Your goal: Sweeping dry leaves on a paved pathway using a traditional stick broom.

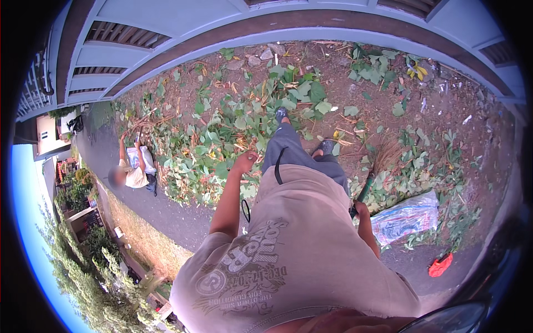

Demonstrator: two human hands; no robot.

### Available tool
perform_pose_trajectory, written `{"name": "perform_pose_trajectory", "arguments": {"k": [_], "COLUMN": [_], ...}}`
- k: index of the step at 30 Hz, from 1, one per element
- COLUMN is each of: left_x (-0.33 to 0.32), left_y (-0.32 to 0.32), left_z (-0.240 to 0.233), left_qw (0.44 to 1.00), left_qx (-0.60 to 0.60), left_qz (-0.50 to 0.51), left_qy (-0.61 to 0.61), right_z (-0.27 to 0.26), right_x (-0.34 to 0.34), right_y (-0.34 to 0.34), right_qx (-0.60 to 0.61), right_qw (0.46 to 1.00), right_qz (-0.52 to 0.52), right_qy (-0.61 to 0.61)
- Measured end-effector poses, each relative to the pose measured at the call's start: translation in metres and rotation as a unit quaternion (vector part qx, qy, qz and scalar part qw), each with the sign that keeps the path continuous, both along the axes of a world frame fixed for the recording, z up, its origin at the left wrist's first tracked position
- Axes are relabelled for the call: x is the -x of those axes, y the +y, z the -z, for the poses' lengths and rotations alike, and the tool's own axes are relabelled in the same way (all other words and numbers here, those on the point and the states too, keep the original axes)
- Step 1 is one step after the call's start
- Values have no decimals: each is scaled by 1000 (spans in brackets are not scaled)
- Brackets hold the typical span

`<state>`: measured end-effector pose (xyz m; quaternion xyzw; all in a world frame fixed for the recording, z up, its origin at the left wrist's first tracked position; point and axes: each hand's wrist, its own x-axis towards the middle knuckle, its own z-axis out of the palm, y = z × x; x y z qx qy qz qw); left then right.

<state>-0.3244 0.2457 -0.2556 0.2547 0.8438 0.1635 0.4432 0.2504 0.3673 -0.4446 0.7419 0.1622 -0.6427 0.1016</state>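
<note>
My right hand (361, 208) is closed around the dark green handle of a stick broom (385, 156), whose brown bristles rest on the leaf-strewn ground at the right. My left hand (245, 161) hangs beside my left hip with its fingers bent and nothing visible in it; whether the fingertips touch is hard to see. Cut green leaves and twigs (212, 145) cover the soil before me and around my shoes. Right of my right hand, a clear plastic sack with printing (406, 217) lies on the leaves.
Another person (135, 172) crouches at the left by the leaf pile, with a pale sack. A wall with louvred openings (291, 33) curves along the top; stones (266, 54) lie near it. A paved path (183, 216) runs behind the leaves. A red-orange cloth or bag (440, 265) lies lower right.
</note>
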Motion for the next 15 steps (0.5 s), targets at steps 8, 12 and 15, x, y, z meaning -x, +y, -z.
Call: {"name": "perform_pose_trajectory", "arguments": {"k": [8,12,15], "left_x": [11,6,4], "left_y": [-16,-48,-72], "left_z": [4,20,39], "left_qw": [998,997,993], "left_qx": [-14,16,17], "left_qz": [-61,-79,-105], "left_qy": [-17,-21,-53], "right_z": [4,1,-11], "right_x": [-3,2,13], "right_y": [3,14,27], "right_qx": [28,-2,-21], "right_qw": [1000,999,1000], "right_qz": [13,35,9], "right_qy": [2,2,9]}}
